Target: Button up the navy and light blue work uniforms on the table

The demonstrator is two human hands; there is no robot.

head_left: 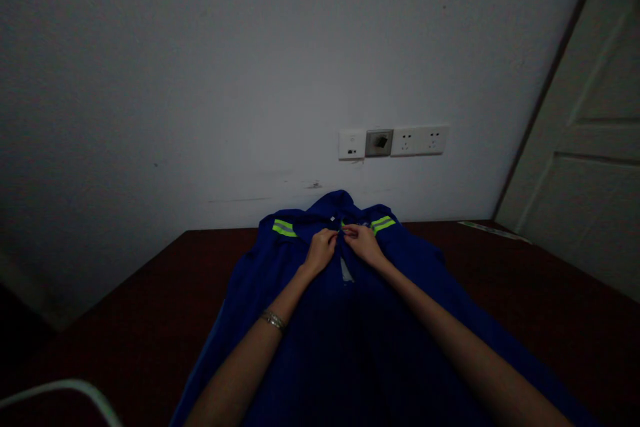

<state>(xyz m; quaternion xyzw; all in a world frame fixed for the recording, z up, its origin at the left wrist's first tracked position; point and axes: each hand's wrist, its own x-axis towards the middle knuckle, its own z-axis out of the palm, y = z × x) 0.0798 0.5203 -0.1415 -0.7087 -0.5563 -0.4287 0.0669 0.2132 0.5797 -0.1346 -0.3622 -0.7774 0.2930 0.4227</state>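
Observation:
A blue work jacket (280, 280) with yellow-green and grey reflective strips lies spread on a dark red tabletop, its collar toward the wall. Below the collar, my left hand (321, 250) pinches the left front edge of the jacket. Close beside it, my right hand (364, 243) pinches the facing edge, fingertips nearly meeting those of the left. Whatever small fastener may lie between the fingers is too small and dark to make out. Under my hands the front parts slightly, and a pale grey patch (347, 270) shows in the gap. A bracelet (273, 320) circles my left wrist.
Behind the dark red tabletop (200, 267) rises a pale wall (225, 80) with a row of sockets (420, 141). At right stands a panelled door (590, 167). A flat printed strip (493, 231) lies at the back right edge. A pale curved bar (70, 385) shows lower left.

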